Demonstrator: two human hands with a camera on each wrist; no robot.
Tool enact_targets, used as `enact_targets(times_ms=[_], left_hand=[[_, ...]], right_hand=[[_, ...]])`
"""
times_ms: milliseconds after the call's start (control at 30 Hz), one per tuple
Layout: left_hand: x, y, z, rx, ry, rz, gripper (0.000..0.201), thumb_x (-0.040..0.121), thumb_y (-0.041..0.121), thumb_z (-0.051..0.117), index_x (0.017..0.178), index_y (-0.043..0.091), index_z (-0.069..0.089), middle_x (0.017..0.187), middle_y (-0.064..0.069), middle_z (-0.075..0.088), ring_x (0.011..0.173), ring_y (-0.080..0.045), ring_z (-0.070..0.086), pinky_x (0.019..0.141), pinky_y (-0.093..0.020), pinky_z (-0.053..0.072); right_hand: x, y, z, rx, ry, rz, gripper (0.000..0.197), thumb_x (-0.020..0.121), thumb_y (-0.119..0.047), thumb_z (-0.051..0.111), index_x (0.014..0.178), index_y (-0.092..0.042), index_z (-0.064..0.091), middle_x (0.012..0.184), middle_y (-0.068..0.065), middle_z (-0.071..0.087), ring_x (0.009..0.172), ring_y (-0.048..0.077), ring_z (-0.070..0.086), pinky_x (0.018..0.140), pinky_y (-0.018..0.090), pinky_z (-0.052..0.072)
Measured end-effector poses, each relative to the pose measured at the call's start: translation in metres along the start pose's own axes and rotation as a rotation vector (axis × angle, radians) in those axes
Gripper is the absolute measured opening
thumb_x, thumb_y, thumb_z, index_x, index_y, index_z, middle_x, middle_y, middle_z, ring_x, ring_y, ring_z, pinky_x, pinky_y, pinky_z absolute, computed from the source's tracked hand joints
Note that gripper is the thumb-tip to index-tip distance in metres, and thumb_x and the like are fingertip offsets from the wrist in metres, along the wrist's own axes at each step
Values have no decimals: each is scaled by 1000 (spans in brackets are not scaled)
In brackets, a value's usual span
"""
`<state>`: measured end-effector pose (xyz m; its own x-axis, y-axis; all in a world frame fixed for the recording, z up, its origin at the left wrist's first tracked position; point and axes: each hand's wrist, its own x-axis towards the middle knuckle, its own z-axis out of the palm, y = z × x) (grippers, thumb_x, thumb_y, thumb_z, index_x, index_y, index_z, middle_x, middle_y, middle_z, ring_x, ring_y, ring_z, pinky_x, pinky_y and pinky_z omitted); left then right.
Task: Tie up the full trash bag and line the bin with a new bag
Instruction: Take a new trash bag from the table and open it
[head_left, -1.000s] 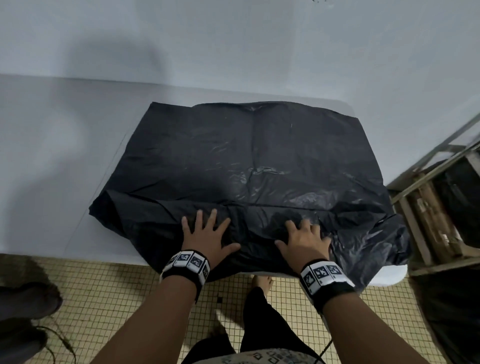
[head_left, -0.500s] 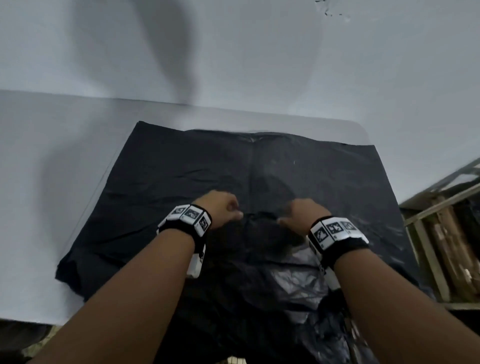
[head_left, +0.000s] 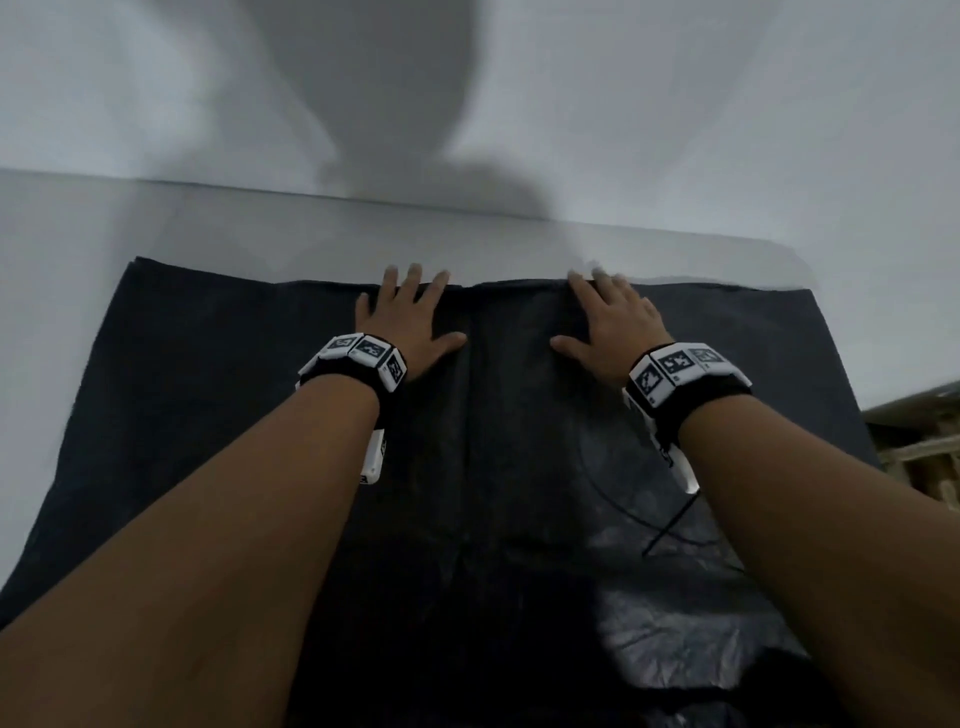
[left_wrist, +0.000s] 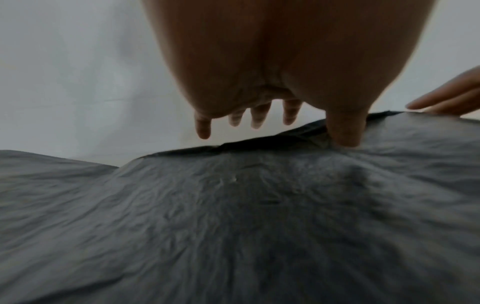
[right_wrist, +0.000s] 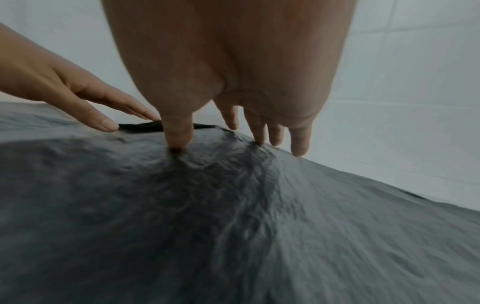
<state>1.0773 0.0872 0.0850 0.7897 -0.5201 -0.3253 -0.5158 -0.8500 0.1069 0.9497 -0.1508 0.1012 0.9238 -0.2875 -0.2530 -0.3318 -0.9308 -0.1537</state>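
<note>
A large black trash bag (head_left: 519, 467) lies spread flat over a white table (head_left: 208, 234). My left hand (head_left: 410, 317) lies flat on the bag near its far edge, fingers straight and spread past the edge. My right hand (head_left: 608, 317) lies flat beside it, a little to the right, fingers also straight. In the left wrist view the thumb presses into the black plastic (left_wrist: 233, 205). In the right wrist view the thumb and a finger dent the bag (right_wrist: 233, 205). No bin is in view.
A white wall (head_left: 156, 78) rises just behind the table's far edge. A wooden shelf frame (head_left: 924, 447) stands at the right, beside the table. A thin black cable (head_left: 670, 525) hangs from the right wristband over the bag.
Both hands slid from the bag's near edge up to its far edge and went from curled to flat. The bag lies flatter and smoother now.
</note>
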Motion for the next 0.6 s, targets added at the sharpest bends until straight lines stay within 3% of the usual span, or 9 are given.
enact_targets(times_ms=[67,167,267,400,500,600], left_hand=[[9,-6,7,38,2,24,85,90,70,48,159,35,13,166,-6,14,153,-32,11,120,-55,12],[10,-12,8,103,59,76,83,85,74,51,152,29,32,143,-16,42,130,-38,43,113,-49,29],[0,-17,2,74,51,102,75,90,75,38,142,21,46,129,-18,50,118,-38,49,103,-48,41],[-28,-24,-5,22,60,170,52,103,54,29,121,12,55,114,-16,54,107,-38,53,91,-47,45],[-57,-28,-5,115,17,150,39,106,47,28,115,17,51,113,-10,59,105,-34,58,89,-46,44],[-90,-29,2,38,-27,139,33,106,46,30,111,19,48,113,-8,64,104,-32,62,89,-46,47]], right_hand=[[15,6,5,-29,-32,-35,89,89,-63,51,157,-29,4,165,3,6,152,27,4,121,51,11],[26,11,11,-46,-29,-89,85,88,-63,54,155,-25,17,153,11,34,145,32,25,120,49,17],[21,12,9,-72,24,-127,66,90,-61,51,141,-19,42,130,15,53,123,36,48,110,45,31],[-5,12,8,-68,13,-165,52,98,-59,35,116,-17,58,109,14,58,104,35,56,92,43,42],[-34,8,13,-38,-16,-169,45,102,-50,31,111,-18,60,107,12,55,104,35,55,88,44,43],[-65,0,20,-76,-51,-148,42,103,-47,31,112,-18,60,112,10,57,110,33,53,90,44,42]])
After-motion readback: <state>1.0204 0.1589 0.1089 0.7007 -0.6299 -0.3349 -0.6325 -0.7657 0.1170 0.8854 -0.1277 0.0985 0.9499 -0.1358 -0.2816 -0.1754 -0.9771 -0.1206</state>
